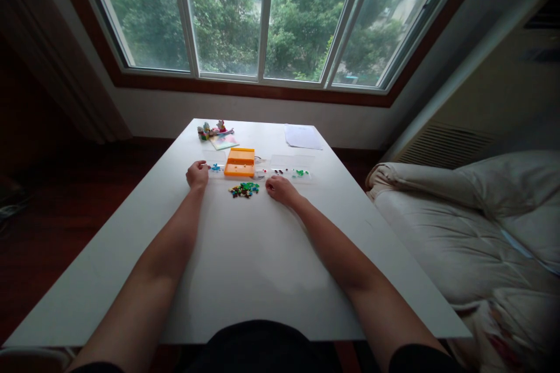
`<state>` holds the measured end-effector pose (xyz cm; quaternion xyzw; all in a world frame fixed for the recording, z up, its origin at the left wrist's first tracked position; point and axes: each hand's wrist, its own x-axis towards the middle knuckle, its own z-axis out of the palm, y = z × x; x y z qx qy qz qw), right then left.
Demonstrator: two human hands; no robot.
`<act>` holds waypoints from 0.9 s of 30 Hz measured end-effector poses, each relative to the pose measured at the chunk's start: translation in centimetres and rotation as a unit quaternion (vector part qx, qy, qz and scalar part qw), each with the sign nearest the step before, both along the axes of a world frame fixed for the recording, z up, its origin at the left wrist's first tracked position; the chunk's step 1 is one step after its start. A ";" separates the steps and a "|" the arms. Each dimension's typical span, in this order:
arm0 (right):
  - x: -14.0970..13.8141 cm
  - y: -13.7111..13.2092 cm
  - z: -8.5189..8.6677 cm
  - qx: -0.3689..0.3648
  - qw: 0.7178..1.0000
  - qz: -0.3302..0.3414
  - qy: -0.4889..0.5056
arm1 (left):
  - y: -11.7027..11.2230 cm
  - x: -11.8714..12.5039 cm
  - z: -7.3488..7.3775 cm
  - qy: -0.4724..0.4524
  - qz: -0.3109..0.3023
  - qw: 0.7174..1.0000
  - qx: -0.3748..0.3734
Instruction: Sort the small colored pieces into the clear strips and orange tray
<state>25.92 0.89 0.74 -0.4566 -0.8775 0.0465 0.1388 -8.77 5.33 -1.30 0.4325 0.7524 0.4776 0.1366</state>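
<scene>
My left hand (198, 174) is at the left end of a clear plastic box, its fingers drawn together beside small blue pieces (215, 168). Whatever its fingertips may hold is too small to tell. My right hand (280, 187) rests with curled fingers at the front edge of another clear box (301, 160); anything inside its grip is hidden. Between my hands lies a loose pile of small multicoloured pieces (245, 189). Just behind the pile is an orange box (240, 163), opened out, with a few tiny pieces in it. Small green pieces (300, 173) and dark pieces (279, 172) sit in the right clear box.
Small colourful figures (212, 130) and a printed card (224, 140) occupy the far left of the white table (258, 268). White paper sheets (303, 136) lie at the far right. A beige sofa (437, 215) stands to the right, and a window is behind the table.
</scene>
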 end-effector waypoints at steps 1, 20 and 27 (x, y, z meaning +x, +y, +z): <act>-0.1 -0.1 0.1 0.000 1.000 -0.002 -0.003 | 0.1 -0.1 -0.1 -0.002 0.002 1.000 0.002; -1.5 -0.3 -0.2 0.004 0.999 -0.030 -0.015 | -0.2 1.6 -0.8 0.034 -0.029 0.999 0.014; -2.1 0.3 -0.5 -0.007 0.998 -0.056 0.000 | -1.1 3.8 -0.1 0.070 -0.096 0.993 0.021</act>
